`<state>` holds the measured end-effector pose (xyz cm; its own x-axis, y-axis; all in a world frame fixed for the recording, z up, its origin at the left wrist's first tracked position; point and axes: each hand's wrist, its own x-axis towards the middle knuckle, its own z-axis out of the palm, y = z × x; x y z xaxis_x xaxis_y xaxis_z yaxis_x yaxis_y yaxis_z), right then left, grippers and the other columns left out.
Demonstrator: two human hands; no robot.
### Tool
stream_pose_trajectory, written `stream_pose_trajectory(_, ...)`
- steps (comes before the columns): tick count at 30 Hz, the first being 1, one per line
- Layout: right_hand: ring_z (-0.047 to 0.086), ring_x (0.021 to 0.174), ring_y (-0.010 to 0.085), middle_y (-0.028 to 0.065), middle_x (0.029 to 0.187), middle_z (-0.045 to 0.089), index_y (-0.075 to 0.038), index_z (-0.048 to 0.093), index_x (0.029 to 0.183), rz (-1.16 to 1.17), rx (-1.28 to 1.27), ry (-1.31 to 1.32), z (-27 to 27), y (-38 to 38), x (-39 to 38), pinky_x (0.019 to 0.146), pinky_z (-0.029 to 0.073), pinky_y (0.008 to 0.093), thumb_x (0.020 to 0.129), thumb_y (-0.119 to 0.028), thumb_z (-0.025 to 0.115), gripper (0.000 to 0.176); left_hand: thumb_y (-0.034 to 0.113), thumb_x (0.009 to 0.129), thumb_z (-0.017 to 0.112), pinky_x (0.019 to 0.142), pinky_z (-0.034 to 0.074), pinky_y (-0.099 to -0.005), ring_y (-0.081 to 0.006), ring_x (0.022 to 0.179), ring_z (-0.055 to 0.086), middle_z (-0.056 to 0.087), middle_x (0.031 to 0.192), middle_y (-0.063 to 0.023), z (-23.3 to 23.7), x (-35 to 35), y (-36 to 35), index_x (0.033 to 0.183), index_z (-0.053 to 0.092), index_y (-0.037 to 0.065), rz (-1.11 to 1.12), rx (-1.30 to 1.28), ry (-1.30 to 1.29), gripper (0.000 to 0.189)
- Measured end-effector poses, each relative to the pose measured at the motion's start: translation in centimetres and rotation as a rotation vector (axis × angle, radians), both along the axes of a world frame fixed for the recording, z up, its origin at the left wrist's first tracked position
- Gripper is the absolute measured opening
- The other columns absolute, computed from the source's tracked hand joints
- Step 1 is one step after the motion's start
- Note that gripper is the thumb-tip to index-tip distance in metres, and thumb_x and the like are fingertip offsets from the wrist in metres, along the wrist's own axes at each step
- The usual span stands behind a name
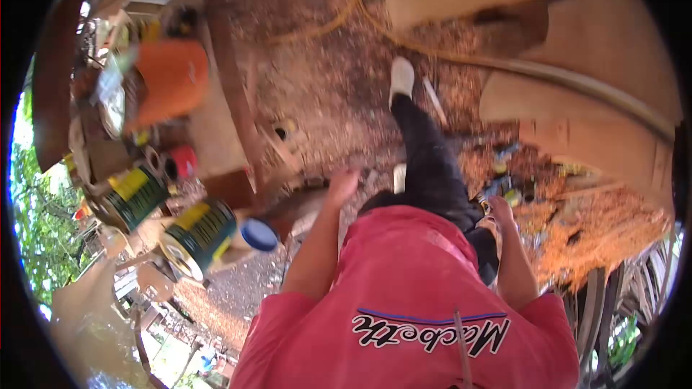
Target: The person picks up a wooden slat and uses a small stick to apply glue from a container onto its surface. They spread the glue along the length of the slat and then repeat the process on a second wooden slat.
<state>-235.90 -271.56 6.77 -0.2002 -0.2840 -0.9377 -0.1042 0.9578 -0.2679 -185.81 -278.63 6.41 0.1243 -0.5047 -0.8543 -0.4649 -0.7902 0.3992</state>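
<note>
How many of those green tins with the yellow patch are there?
2, both toward the left of the picture: an upper green tin, and a lower green tin beside the blue round object. Others may be hidden in the clutter.

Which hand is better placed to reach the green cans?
Left, probably: the left hand is on the cans' side and seems empty, though blurred. The right hand is on the far side and appears to hold a small item.

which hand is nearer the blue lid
Left. The left hand is on the same side as the blue lid, though apart from it; the right hand is farther off, on the person's other side.
</note>
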Motion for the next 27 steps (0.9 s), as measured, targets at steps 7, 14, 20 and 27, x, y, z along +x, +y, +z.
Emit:
stream_pose_trajectory(7,0.056,0.068,0.0132,0.0009,0.080,0.062,-0.010,0.060,0.098,-0.123,-0.429,-0.229,6.3,-36.7,14.3,0.059,0.043,0.0276,0.092,-0.031,0.055,0.022,0.039,0.084,0.053,0.085,0.048,-0.0427,-0.0393,0.097,0.063,0.065,0.099,-0.0286,12.3,0.9,-22.7,0.096,0.066,-0.006,-0.374,-0.227,-0.079,0.048)
stream_pose_trajectory(14,0.056,0.070,0.0138,0.0034,0.086,0.063,-0.006,0.062,0.110,0.325,-0.575,-0.392,16.3,-58.5,25.8,0.060,0.047,0.0292,0.091,-0.024,0.057,0.027,0.035,0.087,0.060,0.080,0.049,-0.0356,-0.0244,0.090,0.066,0.070,0.093,-0.0170,20.4,7.1,-42.2,0.103,0.066,-0.004,0.181,-0.447,-0.051,0.043)
stream_pose_trajectory(20,0.055,0.074,0.0175,0.0066,0.091,0.060,-0.008,0.058,0.106,0.547,-0.192,-0.116,6.3,-67.6,23.2,0.057,0.044,0.0316,0.090,-0.031,0.055,0.029,0.033,0.083,0.064,0.066,0.047,-0.0316,-0.0172,0.073,0.061,0.066,0.078,-0.0078,18.8,12.7,-53.3,0.092,0.068,-0.005,0.429,-0.484,-0.040,0.040)
stream_pose_trajectory(27,0.053,0.063,0.0171,0.0054,0.081,0.060,-0.007,0.061,0.101,-0.015,0.200,0.129,9.8,-74.2,20.5,0.053,0.045,0.0342,0.091,-0.029,0.055,0.025,0.025,0.078,0.065,0.055,0.045,-0.0331,-0.0187,0.068,0.062,0.065,0.076,-0.0122,2.2,26.2,-65.4,0.076,0.064,-0.004,0.563,-0.193,0.056,0.029)
